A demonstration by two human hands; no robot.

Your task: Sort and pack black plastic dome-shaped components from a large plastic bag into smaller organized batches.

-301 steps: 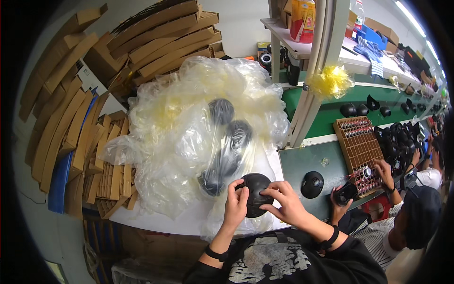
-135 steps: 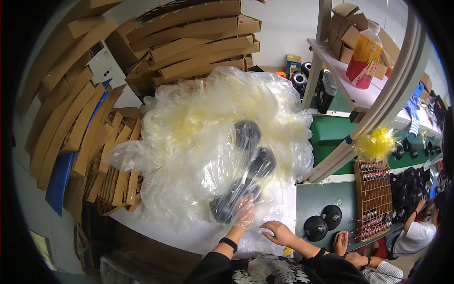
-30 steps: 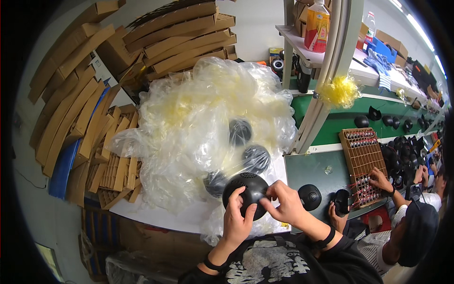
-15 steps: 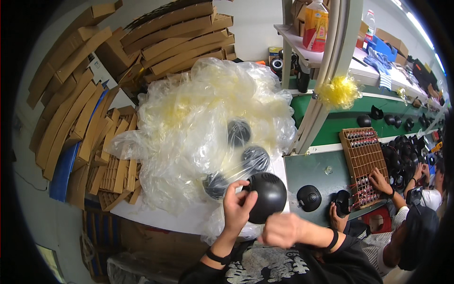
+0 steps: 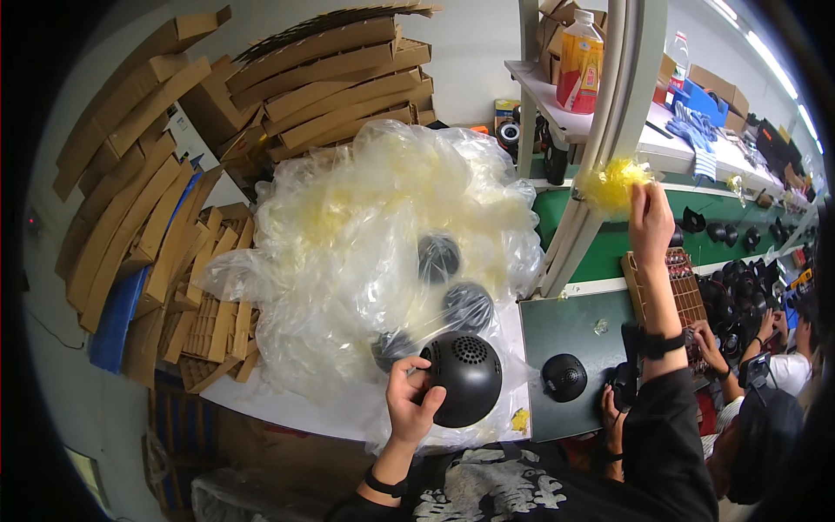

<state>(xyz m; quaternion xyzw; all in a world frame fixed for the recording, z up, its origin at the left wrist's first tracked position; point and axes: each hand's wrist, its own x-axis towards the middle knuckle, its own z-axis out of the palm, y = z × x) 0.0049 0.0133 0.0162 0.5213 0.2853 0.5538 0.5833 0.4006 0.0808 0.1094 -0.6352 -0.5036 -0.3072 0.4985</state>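
In the head view, your left hand (image 5: pixel 413 402) holds a perforated black ball (image 5: pixel 477 391) in its fingers over the white surface (image 5: pixel 285 408); your right hand (image 5: pixel 651 224) is at the yellow film tuft (image 5: pixel 611 186), its finger grip unclear.

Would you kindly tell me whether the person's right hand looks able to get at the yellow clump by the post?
Yes, it seems so: the right hand overlaps the edge of the yellow clump in this view, with nothing visible between them, though contact is uncertain.
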